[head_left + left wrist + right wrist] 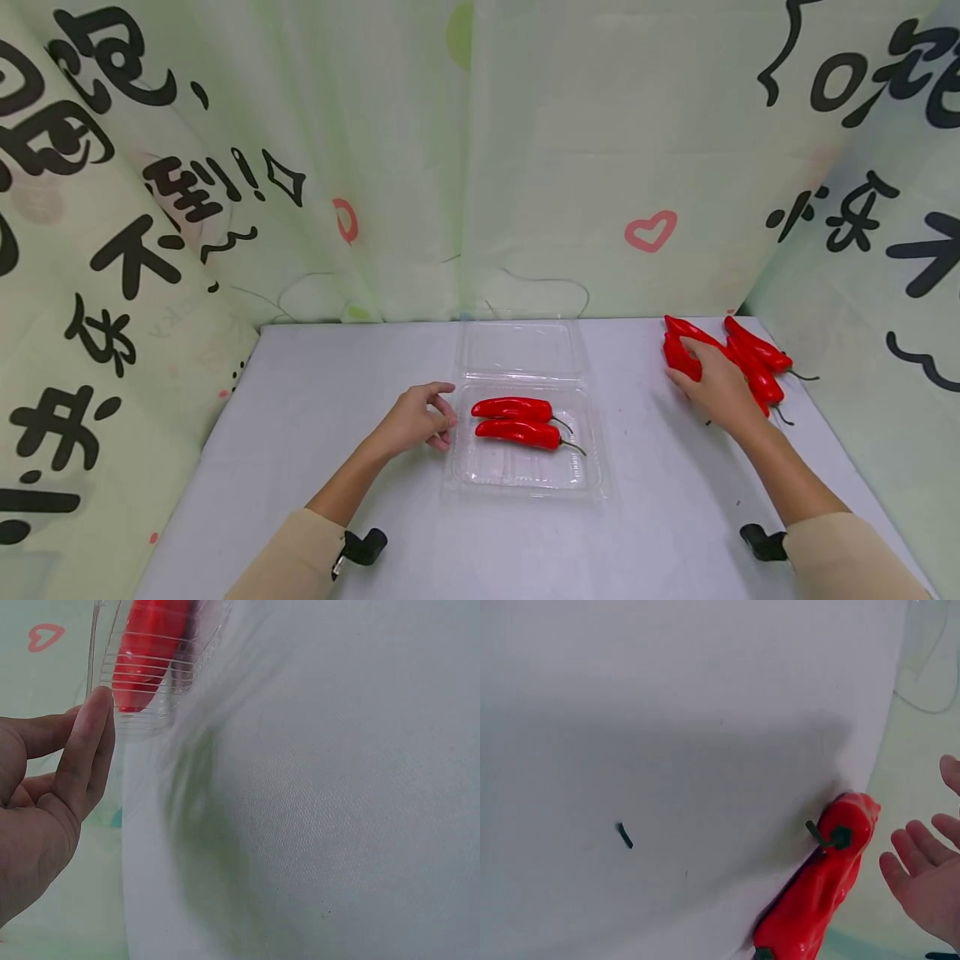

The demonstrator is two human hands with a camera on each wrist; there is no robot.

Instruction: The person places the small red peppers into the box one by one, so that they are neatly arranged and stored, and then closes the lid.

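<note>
A clear plastic clamshell box (525, 475) lies unfolded on the table, with two red chili peppers (517, 433) side by side in its near tray. My left hand (420, 419) is at the box's left edge. In the left wrist view, its fingertips (94, 712) touch the ribbed wall beside a red pepper (150, 652). My right hand (716, 379) reaches over the pile of red peppers (757, 375) at the far right, beside the leftmost pepper (681, 358). The right wrist view shows its fingers (922, 847) spread, with no pepper visibly held.
The white table (337, 367) has a patterned curtain (405, 167) behind it and along both sides. A small dark green stem piece (625, 835) lies on the tabletop. The box lid (521, 350) lies toward the curtain.
</note>
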